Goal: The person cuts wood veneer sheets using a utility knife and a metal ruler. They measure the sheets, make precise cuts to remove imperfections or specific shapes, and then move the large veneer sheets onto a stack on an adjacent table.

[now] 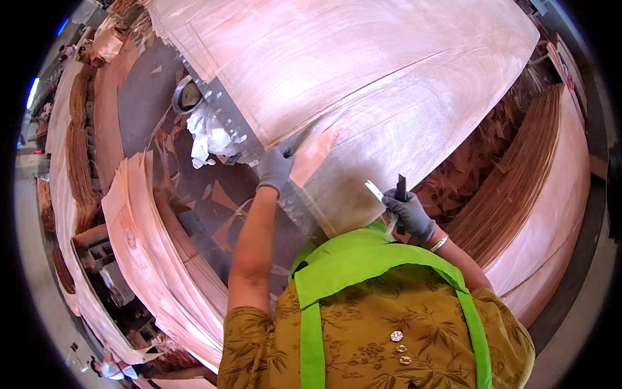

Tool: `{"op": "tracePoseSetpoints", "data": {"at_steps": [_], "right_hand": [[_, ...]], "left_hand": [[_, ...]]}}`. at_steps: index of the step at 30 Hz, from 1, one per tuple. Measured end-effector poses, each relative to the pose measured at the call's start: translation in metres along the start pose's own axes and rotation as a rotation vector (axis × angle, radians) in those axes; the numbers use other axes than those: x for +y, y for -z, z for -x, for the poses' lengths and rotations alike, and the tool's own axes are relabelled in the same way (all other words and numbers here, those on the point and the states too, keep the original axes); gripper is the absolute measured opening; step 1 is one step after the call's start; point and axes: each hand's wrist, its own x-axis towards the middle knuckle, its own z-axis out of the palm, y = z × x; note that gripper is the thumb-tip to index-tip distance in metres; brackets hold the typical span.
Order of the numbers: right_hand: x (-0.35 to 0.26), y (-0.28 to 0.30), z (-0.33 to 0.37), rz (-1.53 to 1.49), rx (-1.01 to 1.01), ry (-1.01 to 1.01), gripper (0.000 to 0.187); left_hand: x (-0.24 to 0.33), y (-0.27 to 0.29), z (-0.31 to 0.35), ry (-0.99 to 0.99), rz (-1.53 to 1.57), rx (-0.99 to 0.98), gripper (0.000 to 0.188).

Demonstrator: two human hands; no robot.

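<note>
Top sheet smooth wd. w/ slt. sheen, apron matt cloth.

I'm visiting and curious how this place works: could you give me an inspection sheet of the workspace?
Surface: broad wood veneer sheet, with a long split; dark board showing along its left edge.
Work items: black tool, apparently a utility knife; slim white item, kind unclear.
Clutter: crumpled white plastic; veneer scraps.
Hands: gloved left hand touches the sheet near a reddish patch; gloved right hand holds both work items.
Cables: nothing seen for certain.
Surroundings: veneer stacks left and right.
</note>
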Motion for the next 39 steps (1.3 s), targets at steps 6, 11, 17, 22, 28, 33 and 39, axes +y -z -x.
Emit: {"op": "tracePoseSetpoints", "data": {"at_steps": [6, 11, 17, 22, 28, 33, 39], "right_hand": [[-0.003, 0.000, -0.017, -0.057, -0.021, 0.030, 0.016], [-0.001, 0.022, -0.012, -0.077, 0.042, 0.088, 0.015], [0.017, 0.031, -0.015, -0.100, 0.034, 0.107, 0.017], [0.011, 0.009, -0.012, -0.058, 0.015, 0.030, 0.012], [0.013, 0.015, -0.020, -0.066, 0.015, 0.068, 0.016], [0.010, 0.020, -0.015, -0.073, 0.035, 0.087, 0.017], [0.016, 0.020, -0.018, -0.071, 0.036, 0.048, 0.016]], "left_hand": [[-0.040, 0.019, 0.020, -0.024, 0.656, 0.096, 0.013], [-0.072, 0.076, 0.054, 0.293, 0.898, 0.180, 0.014], [-0.124, 0.110, 0.082, 0.396, -0.601, 0.631, 0.035], [-0.023, 0.054, 0.043, -0.162, -0.305, 0.400, 0.043], [0.021, 0.022, 0.016, -0.269, -0.408, 0.340, 0.033], [-0.018, 0.010, 0.034, -0.253, -0.339, 0.351, 0.018], [-0.066, 0.027, 0.077, 0.015, -0.366, 0.324, 0.014]]}}
